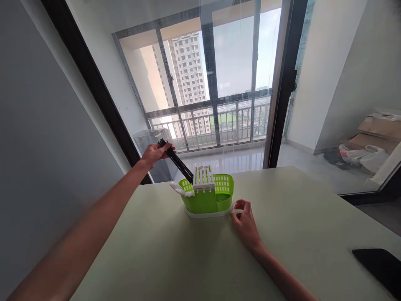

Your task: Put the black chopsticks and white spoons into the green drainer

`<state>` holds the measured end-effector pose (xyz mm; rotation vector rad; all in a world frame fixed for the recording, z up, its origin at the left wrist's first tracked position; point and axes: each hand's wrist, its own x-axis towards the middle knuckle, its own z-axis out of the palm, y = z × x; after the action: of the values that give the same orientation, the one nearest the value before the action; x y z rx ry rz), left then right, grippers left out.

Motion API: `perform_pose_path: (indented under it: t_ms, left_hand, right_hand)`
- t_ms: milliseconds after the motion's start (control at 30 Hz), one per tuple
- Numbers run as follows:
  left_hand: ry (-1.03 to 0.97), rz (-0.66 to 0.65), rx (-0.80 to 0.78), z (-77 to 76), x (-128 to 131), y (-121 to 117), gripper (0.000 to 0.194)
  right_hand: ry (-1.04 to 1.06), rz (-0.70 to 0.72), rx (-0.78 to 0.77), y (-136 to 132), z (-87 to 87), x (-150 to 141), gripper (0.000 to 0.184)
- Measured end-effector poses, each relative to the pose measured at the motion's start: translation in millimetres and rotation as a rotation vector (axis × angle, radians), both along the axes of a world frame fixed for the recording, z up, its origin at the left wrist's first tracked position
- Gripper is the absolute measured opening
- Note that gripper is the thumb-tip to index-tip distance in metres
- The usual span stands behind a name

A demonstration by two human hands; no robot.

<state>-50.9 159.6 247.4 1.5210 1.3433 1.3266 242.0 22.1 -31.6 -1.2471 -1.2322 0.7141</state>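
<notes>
My left hand [156, 152] is closed round the upper ends of a bundle of black chopsticks [181, 165]. They slant down to the right, and their lower ends go into a green plastic utensil holder [203, 203], partly hidden by its white slotted rack [204, 177]. White spoons [180, 189] lean out over the holder's left side. Beside the holder's right end, my right hand [245, 221] rests low at the table with curled fingers and a gap between thumb and fingers. Its fingertips are close to the white base [208, 215]; whether they touch it I cannot tell.
The holder stands on a pale table [291, 225], near its far edge. A black flat object [380, 267] lies at the table's right. Behind are a glass door with a dark frame [282, 83], a balcony, and cardboard boxes [380, 129] with plastic bags on the floor.
</notes>
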Motion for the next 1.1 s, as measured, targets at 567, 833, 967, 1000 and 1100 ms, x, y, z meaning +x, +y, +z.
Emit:
perform_pose_path:
  t_ms: [567, 833, 967, 1000, 1100]
  left_hand:
    - [0.218, -0.186, -0.899, -28.1, -163.4, -120.1, 0.036]
    - [0.276, -0.245, -1.042, -87.0, -183.3, -144.1, 0.050]
    - [0.260, -0.283, -1.095, -101.9, -191.5, -147.8, 0.047]
    - [0.263, -0.287, -1.114, -105.3, -193.4, -148.0, 0.047]
    - [0.286, -0.295, -1.153, -114.0, -198.1, -147.1, 0.049]
  right_hand:
    - [-0.062, 0.016, -0.043, -4.0, -5.5, 4.5, 0.026]
    - [-0.091, 0.024, -0.063, -4.9, -5.1, 5.6, 0.027]
    - [-0.095, 0.032, -0.070, -4.3, -5.7, 6.2, 0.026]
    - [-0.096, 0.033, -0.069, -4.1, -5.9, 6.3, 0.026]
    - [-0.102, 0.035, -0.065, -3.7, -6.2, 6.5, 0.025]
